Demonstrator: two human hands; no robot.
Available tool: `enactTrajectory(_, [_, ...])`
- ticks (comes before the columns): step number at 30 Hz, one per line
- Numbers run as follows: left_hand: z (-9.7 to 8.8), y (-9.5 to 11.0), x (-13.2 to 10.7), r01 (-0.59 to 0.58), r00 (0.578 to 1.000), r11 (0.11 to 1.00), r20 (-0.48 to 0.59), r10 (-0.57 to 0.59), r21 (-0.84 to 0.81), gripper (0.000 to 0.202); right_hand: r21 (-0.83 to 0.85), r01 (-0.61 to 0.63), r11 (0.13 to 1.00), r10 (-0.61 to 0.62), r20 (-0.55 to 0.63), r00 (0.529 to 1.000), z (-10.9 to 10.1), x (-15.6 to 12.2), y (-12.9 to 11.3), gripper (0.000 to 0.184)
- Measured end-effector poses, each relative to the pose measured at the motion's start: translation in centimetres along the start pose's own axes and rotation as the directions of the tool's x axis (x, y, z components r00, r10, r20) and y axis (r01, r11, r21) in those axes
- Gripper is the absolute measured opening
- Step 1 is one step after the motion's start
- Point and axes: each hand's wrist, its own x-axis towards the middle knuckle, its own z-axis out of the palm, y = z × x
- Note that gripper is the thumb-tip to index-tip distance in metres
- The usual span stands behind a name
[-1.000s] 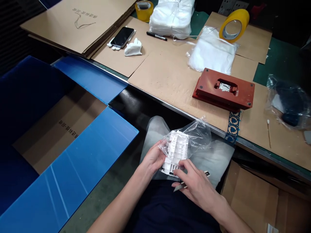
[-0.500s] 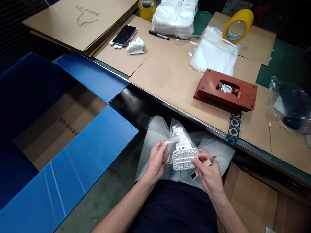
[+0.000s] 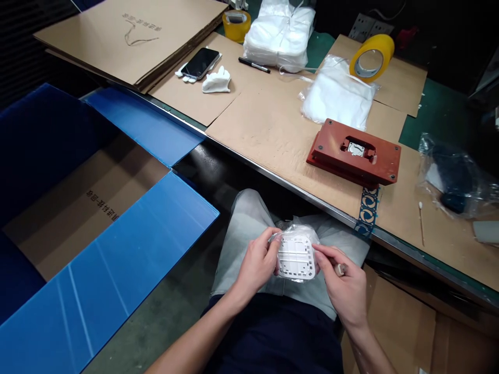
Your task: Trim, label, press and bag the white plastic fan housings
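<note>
Over my lap, a white plastic part [image 3: 295, 258] with a rounded square face and rows of small holes sits in a clear plastic bag [image 3: 302, 232]. My left hand [image 3: 260, 259] is closed round its left side, thumb on top, gripping part and bag together. At the right edge, my right hand [image 3: 343, 278] is closed, its thumb and forefinger pinching the bag. A small beige tool [image 3: 340, 269] is tucked in that hand, mostly hidden by the fingers. The rest of the white part is hidden beneath its face.
On the bench lie a red-brown fixture [image 3: 354, 153], a blue patterned strip [image 3: 368, 210], white bags [image 3: 337, 93], yellow tape [image 3: 372, 58], a phone [image 3: 200, 63], white gloves [image 3: 217, 81] and a cotton swab [image 3: 421, 223]. An open blue box [image 3: 117, 259] stands at left, below stacked cardboard [image 3: 128, 39].
The white part has tilted so its holed face turns up towards me, and the bag now surrounds it. My left hand has shifted from the bag onto the part. My view has shifted slightly.
</note>
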Motion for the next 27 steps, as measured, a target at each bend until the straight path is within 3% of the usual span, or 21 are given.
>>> enactTrajectory(5, [0.5, 0.3, 0.2, 0.037, 0.997, 0.996, 0.072, -0.031, -0.082, 0.024, -0.137, 0.134, 0.981, -0.138, -0.018, 0.99, -1.3, 0.5, -0.2, 0.015])
enactTrajectory(9, [1.4, -0.3, -0.2, 0.176, 0.979, 0.949, 0.151, -0.14, -0.263, 0.031, -0.081, 0.079, 0.994, -0.077, 0.024, 0.997, -1.9, 0.8, 0.2, 0.017])
enactTrajectory(11, [1.7, -0.2, -0.6, 0.206, 0.973, 0.923, 0.165, -0.159, -0.324, 0.033, -0.018, 0.026, 0.999, -0.026, -0.021, 0.999, -2.0, 0.8, 0.3, 0.017])
enactTrajectory(13, [1.7, 0.3, -1.1, 0.168, 0.983, 0.911, 0.128, -0.128, -0.376, 0.033, 0.072, -0.031, 0.997, 0.039, -0.111, 0.993, -2.0, 0.7, 0.2, 0.02])
enactTrajectory(16, [0.7, 1.7, -1.5, -0.02, 1.0, 0.913, -0.013, 0.016, -0.407, 0.031, 0.281, -0.062, 0.958, 0.119, -0.191, 0.974, -1.9, 0.7, -0.6, 0.023])
enactTrajectory(18, [-0.5, 2.4, -1.3, -0.144, 0.988, 0.892, -0.117, 0.103, -0.429, 0.034, 0.404, -0.053, 0.913, 0.142, -0.193, 0.971, -1.8, 0.8, -1.6, 0.022])
enactTrajectory(20, [-1.8, 2.3, -0.6, -0.196, 0.974, 0.847, -0.197, 0.111, -0.494, 0.039, 0.471, -0.057, 0.88, 0.155, -0.172, 0.973, -1.5, 1.0, -2.8, 0.022])
enactTrajectory(23, [-2.6, 0.5, 0.7, -0.192, 0.955, 0.828, -0.294, 0.034, -0.527, 0.043, 0.537, -0.055, 0.842, 0.169, -0.166, 0.972, -0.5, 1.4, -4.5, 0.02])
enactTrajectory(25, [-2.0, -1.2, 1.1, -0.159, 0.959, 0.861, -0.281, 0.019, -0.484, 0.055, 0.586, -0.03, 0.81, 0.174, -0.191, 0.966, 0.3, 1.5, -5.5, 0.017])
enactTrajectory(27, [-0.5, -2.8, 1.0, -0.129, 0.99, 0.903, -0.113, 0.089, -0.411, 0.072, 0.623, -0.017, 0.782, 0.182, -0.202, 0.962, 1.1, 1.3, -6.1, 0.015])
